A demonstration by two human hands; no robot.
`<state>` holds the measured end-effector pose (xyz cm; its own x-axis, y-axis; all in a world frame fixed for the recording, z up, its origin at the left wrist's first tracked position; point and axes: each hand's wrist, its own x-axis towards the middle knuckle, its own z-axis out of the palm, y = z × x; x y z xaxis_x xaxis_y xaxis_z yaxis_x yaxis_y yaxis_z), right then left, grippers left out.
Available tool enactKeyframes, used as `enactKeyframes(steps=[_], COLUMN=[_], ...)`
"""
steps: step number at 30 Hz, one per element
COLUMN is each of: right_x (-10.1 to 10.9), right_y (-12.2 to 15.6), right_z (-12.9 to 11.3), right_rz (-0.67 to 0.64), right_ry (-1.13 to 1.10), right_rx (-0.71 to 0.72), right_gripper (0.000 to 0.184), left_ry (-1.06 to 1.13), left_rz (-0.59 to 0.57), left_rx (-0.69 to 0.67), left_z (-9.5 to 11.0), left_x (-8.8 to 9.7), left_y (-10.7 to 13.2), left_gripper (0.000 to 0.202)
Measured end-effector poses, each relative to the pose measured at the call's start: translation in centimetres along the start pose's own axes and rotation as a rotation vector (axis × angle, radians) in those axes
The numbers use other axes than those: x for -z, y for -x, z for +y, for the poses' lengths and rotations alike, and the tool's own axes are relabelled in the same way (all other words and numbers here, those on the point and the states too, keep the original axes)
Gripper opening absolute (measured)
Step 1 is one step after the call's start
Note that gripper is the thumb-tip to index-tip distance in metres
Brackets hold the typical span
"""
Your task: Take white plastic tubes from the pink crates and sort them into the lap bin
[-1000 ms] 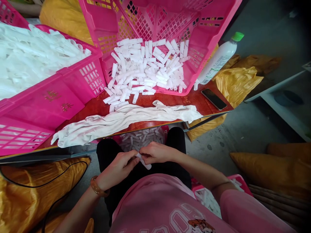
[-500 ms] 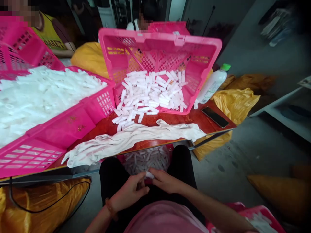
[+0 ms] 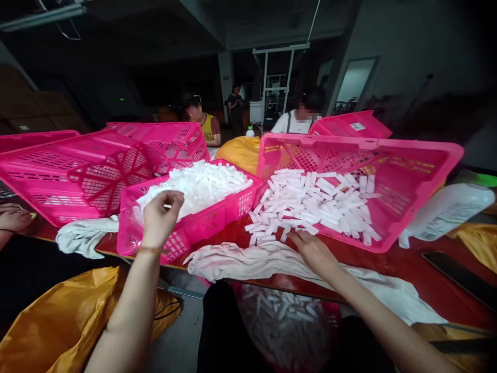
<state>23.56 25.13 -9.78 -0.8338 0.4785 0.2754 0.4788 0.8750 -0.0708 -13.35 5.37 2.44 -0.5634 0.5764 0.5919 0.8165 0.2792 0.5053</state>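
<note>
The letters "RET" are displayed on a co-worker's yellow vest (image 3: 210,127). Print on the white bottle (image 3: 452,210), dark markings on the pink crate (image 3: 230,213) and a pale tag (image 3: 357,126) on a farther crate (image 3: 341,126) cannot be read.

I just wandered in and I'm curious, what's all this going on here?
A seated person has both bare hands among heaps of small white tubes. The left hand is over a pink crate heaped with white pieces; whether it grips one is unclear. The right hand is at the near edge of the shorter tubes spilling from a tipped pink crate onto the red table. More pieces lie below, between the person's knees.
</note>
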Motion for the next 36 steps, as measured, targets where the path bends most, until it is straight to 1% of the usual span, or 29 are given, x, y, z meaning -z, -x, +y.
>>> enactKeyframes(steps=[1, 2, 3, 5, 7, 8, 9, 11, 12, 14, 16, 17, 18, 20, 21, 22, 23, 25, 26, 28, 30, 32, 34, 36], right_x=[-0.2, -0.5, -0.9, -1.8, -2.3, -2.3, -2.2, -1.6, -1.2, -0.1, 0.8, 1.1, 1.2, 1.0, 0.8, 0.6, 0.4, 0.4, 0.7, 1.3, 1.9, 2.2, 1.9, 1.2], right_y=[-1.6, -2.8, -3.7, -4.5, -4.5, -4.3, -4.1, -3.3, -2.7, -1.1, 1.0, 2.2, 3.4, 5.6, 6.6, 7.5, 8.2, 9.5, 10.0, 10.8, 11.3, 11.7, 11.9, 12.1], right_z=[0.8, 1.5, 2.1, 2.7, 2.9, 2.9, 2.9, 2.9, 2.8, 2.2, 0.6, -0.5, -1.9, -4.9, -6.2, -7.4, -8.3, -9.4, -9.7, -9.8, -9.7, -9.7, -9.9, -10.3], right_rz=[-0.026, -0.064, -0.103, -0.149, -0.157, -0.155, -0.144, -0.076, -0.016, 0.114, 0.185, 0.184, 0.156, 0.04, -0.026, -0.083, -0.121, -0.126, -0.111, -0.078, -0.045, -0.013, -0.001, 0.013], right_ry=[0.098, 0.173, 0.222, 0.263, 0.267, 0.261, 0.248, 0.176, 0.101, -0.154, -0.527, -0.743, -0.964, -1.365, -1.509, -1.599, -1.625, -1.539, -1.47, -1.356, -1.273, -1.163, -1.054, -0.928], right_rx=[0.019, 0.041, 0.067, 0.112, 0.137, 0.152, 0.167, 0.178, 0.158, 0.047, -0.107, -0.176, -0.235, -0.317, -0.346, -0.364, -0.367, -0.331, -0.303, -0.244, -0.195, -0.153, -0.132, -0.131], right_gripper=[0.051, 0.052, 0.05, 0.043, 0.035, 0.032, 0.03, 0.027, 0.026, 0.025, 0.025, 0.025, 0.024, 0.025, 0.026, 0.027, 0.027, 0.023, 0.021, 0.019, 0.018, 0.017, 0.017, 0.018], left_ry=[-0.162, -0.212, -0.258, -0.272, -0.301, -0.319, -0.335, -0.363, -0.352, -0.249, -0.058, 0.043, 0.136, 0.318, 0.389, 0.443, 0.475, 0.499, 0.506, 0.523, 0.537, 0.535, 0.515, 0.499], left_rz=[-0.066, -0.125, -0.21, -0.359, -0.446, -0.462, -0.464, -0.436, -0.405, -0.346, -0.34, -0.359, -0.397, -0.447, -0.453, -0.439, -0.413, -0.365, -0.351, -0.355, -0.382, -0.407, -0.415, -0.442], left_rx=[-0.05, -0.083, -0.123, -0.188, -0.228, -0.238, -0.245, -0.258, -0.271, -0.29, -0.257, -0.209, -0.163, -0.114, -0.106, -0.104, -0.106, -0.149, -0.196, -0.323, -0.422, -0.467, -0.494, -0.478], left_z=[-1.1, -2.0, -2.7, -3.6, -4.1, -4.3, -4.4, -4.3, -3.9, -2.5, -0.1, 1.4, 2.9, 6.0, 7.3, 8.6, 9.6, 11.3, 11.9, 12.6, 12.8, 12.7, 12.4, 12.2], left_x=[0.0, -0.3, -0.8, -1.9, -2.7, -2.8, -2.6, -1.5, -0.7, 0.8, 1.5, 1.4, 1.0, -0.5, -1.5, -2.6, -3.6, -5.6, -6.3, -7.3, -7.7, -7.6, -7.6, -7.7], left_y=[-2.2, -4.1, -5.6, -7.6, -8.3, -8.3, -8.2, -7.2, -6.4, -3.9, -0.1, 2.2, 4.6, 9.3, 11.5, 13.5, 15.3, 18.0, 19.0, 20.2, 20.6, 20.9, 21.3, 22.0], left_gripper=[0.033, 0.032, 0.031, 0.026, 0.021, 0.02, 0.018, 0.02, 0.023, 0.032, 0.038, 0.039, 0.038, 0.034, 0.032, 0.03, 0.028, 0.022, 0.018, 0.015, 0.019, 0.021, 0.021, 0.018])
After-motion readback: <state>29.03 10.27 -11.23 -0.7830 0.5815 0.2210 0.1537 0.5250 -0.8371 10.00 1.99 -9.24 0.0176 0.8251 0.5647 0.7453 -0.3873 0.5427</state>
